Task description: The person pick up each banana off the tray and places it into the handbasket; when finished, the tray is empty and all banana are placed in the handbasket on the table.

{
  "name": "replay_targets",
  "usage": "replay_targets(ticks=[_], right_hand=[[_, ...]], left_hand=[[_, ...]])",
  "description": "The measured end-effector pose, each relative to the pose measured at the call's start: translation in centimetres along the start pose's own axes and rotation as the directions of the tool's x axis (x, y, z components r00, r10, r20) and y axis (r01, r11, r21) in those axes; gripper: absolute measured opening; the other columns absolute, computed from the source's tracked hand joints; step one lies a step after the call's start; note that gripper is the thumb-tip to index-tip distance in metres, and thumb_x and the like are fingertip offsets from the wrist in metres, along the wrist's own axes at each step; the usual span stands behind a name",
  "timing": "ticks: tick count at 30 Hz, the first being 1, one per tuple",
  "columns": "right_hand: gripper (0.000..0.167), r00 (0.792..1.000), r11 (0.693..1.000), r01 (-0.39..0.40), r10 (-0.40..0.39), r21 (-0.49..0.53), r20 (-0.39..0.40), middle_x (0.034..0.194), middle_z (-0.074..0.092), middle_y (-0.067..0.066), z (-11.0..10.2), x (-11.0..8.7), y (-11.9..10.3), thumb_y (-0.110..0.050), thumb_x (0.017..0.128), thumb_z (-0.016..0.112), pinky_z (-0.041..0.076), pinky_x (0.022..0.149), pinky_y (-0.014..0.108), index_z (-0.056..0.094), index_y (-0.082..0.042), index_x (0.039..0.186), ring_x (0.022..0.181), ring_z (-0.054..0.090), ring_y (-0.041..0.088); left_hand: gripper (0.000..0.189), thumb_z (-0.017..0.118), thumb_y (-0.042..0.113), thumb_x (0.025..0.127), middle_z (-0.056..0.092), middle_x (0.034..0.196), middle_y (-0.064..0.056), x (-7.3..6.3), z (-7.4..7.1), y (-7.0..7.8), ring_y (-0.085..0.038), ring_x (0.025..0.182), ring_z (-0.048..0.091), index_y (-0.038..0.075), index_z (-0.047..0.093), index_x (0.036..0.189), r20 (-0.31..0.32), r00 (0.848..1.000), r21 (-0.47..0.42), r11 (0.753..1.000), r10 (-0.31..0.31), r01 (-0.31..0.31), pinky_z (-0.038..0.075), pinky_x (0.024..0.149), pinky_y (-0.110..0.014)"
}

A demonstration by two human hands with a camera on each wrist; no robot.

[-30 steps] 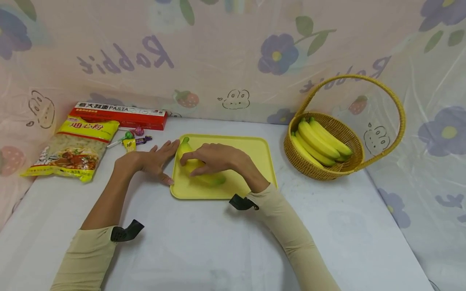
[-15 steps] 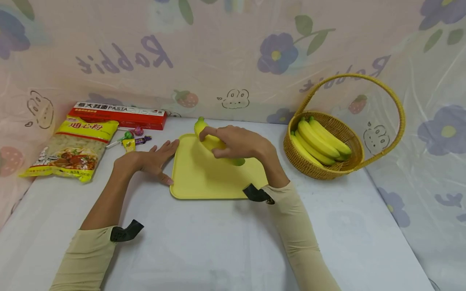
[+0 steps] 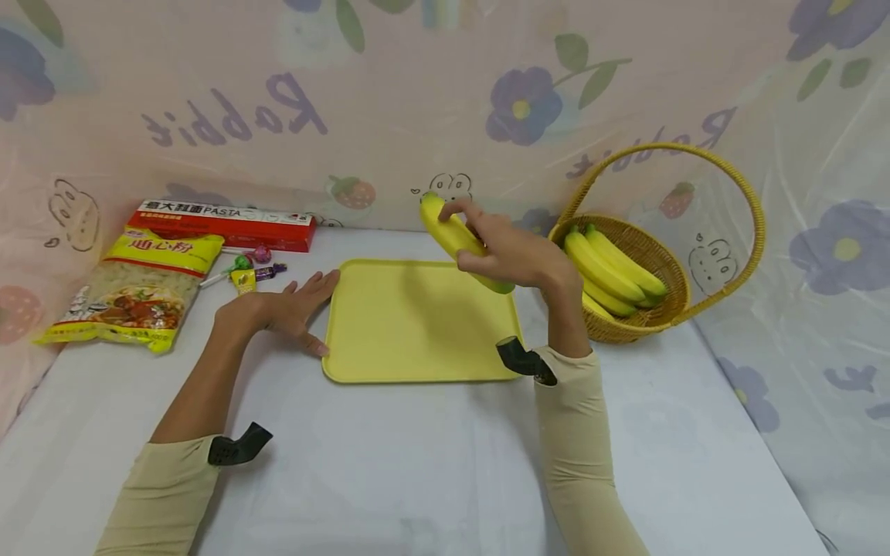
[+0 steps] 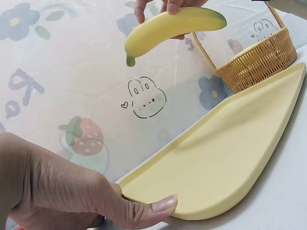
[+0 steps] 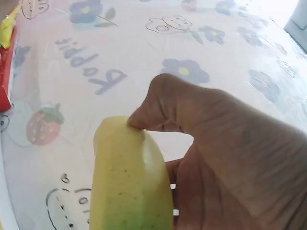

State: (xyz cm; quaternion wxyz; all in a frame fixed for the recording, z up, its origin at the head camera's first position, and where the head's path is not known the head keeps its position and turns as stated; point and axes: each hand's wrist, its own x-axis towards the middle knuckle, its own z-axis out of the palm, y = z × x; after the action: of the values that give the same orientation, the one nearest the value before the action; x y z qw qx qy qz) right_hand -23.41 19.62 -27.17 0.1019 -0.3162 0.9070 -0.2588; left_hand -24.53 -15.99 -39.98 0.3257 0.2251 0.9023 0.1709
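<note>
My right hand (image 3: pixel 511 251) grips a yellow banana (image 3: pixel 455 236) and holds it in the air above the far right corner of the yellow tray (image 3: pixel 417 324), close to the wicker basket (image 3: pixel 626 262). In the left wrist view the banana (image 4: pixel 172 26) hangs high above the tray (image 4: pixel 225 158). The right wrist view shows fingers curled round the banana (image 5: pixel 129 177). My left hand (image 3: pixel 288 309) lies flat on the table with straight fingers against the tray's left edge; its thumb (image 4: pixel 144 208) touches the rim.
The basket, with a tall handle, holds several bananas (image 3: pixel 612 266). At the back left lie a red pasta box (image 3: pixel 225 220), a yellow noodle bag (image 3: pixel 139 289) and lollipops (image 3: pixel 253 262). A flowered plastic sheet (image 3: pixel 417 100) walls the table.
My right hand lifted the banana off the tray and carried it up and right toward the basket. The tray now holds nothing. The left hand stayed put.
</note>
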Motion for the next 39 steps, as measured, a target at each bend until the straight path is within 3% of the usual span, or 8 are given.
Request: replay_targets(ticks=[9,15,21,27,31,35,39], right_hand=[[0.054,0.991,0.998,-0.054,0.051,-0.023,-0.124,0.095,0.061,0.012,-2.0,-2.2,1.2,-0.019,0.098,0.057,0.047,0.070,0.034,0.034,-0.017,0.147,0.074,0.055,0.022],[0.056,0.978,0.994,-0.107,0.103,-0.017,-0.181,0.099,0.065,0.014,-3.0,-4.0,2.4,-0.018,0.099,0.063,0.048,0.075,0.030,0.035,-0.016,0.147,0.083,0.058,0.024],[0.060,0.955,0.977,-0.207,0.193,-0.040,-0.226,0.115,0.070,0.017,-4.1,-6.4,3.6,-0.022,0.100,0.068,0.050,0.086,0.029,0.037,-0.016,0.150,0.102,0.066,0.027],[0.060,0.944,0.969,-0.243,0.225,-0.048,-0.241,0.121,0.068,0.022,-5.0,-7.8,4.9,-0.018,0.100,0.069,0.047,0.092,0.028,0.040,-0.011,0.151,0.111,0.064,0.031],[0.061,0.928,0.952,-0.303,0.286,-0.039,-0.237,0.128,0.067,0.025,-5.5,-9.2,5.8,-0.018,0.100,0.069,0.049,0.099,0.037,0.039,-0.011,0.154,0.119,0.064,0.035],[0.062,0.912,0.930,-0.365,0.351,-0.031,-0.212,0.137,0.062,0.028,-5.7,-10.6,6.7,-0.017,0.101,0.068,0.048,0.107,0.056,0.039,-0.008,0.155,0.125,0.059,0.041],[0.063,0.897,0.901,-0.425,0.406,-0.087,-0.174,0.138,0.057,0.030,-6.1,-11.4,7.6,-0.016,0.100,0.068,0.046,0.108,0.061,0.039,-0.001,0.154,0.124,0.055,0.044]], left_hand=[[0.146,0.090,0.052,0.072,-0.010,0.175,-0.024,0.0,0.1,-0.2,-0.047,0.162,-0.012,0.004,-0.010,0.166,-0.003,1.000,-0.001,1.000,-0.002,0.002,-0.004,0.128,-0.071],[0.145,0.089,0.053,0.074,-0.010,0.176,-0.023,0.2,0.2,-0.3,-0.046,0.163,-0.012,0.003,-0.011,0.166,0.001,1.000,0.010,1.000,0.005,-0.005,-0.004,0.129,-0.070],[0.143,0.089,0.051,0.074,-0.010,0.175,-0.024,-0.1,0.1,-0.1,-0.047,0.162,-0.011,0.003,-0.010,0.166,0.000,1.000,0.007,1.000,-0.005,0.005,-0.004,0.129,-0.070],[0.145,0.089,0.054,0.074,-0.011,0.175,-0.024,-0.5,0.3,-0.3,-0.048,0.162,-0.012,0.003,-0.010,0.166,0.001,1.000,-0.015,1.000,-0.023,0.023,-0.004,0.128,-0.072],[0.143,0.089,0.054,0.074,-0.010,0.175,-0.024,-0.4,0.4,-0.2,-0.048,0.162,-0.010,0.003,-0.008,0.166,-0.008,1.000,-0.013,1.000,-0.005,0.005,-0.003,0.129,-0.071],[0.143,0.089,0.053,0.075,-0.010,0.175,-0.025,-0.4,0.3,0.0,-0.049,0.162,-0.010,0.001,-0.008,0.166,-0.001,1.000,-0.012,1.000,0.011,-0.012,-0.003,0.128,-0.072],[0.143,0.089,0.053,0.075,-0.010,0.175,-0.024,-0.5,0.0,0.2,-0.049,0.162,-0.010,0.003,-0.009,0.166,-0.003,1.000,-0.007,1.000,0.002,-0.002,-0.003,0.128,-0.072]])
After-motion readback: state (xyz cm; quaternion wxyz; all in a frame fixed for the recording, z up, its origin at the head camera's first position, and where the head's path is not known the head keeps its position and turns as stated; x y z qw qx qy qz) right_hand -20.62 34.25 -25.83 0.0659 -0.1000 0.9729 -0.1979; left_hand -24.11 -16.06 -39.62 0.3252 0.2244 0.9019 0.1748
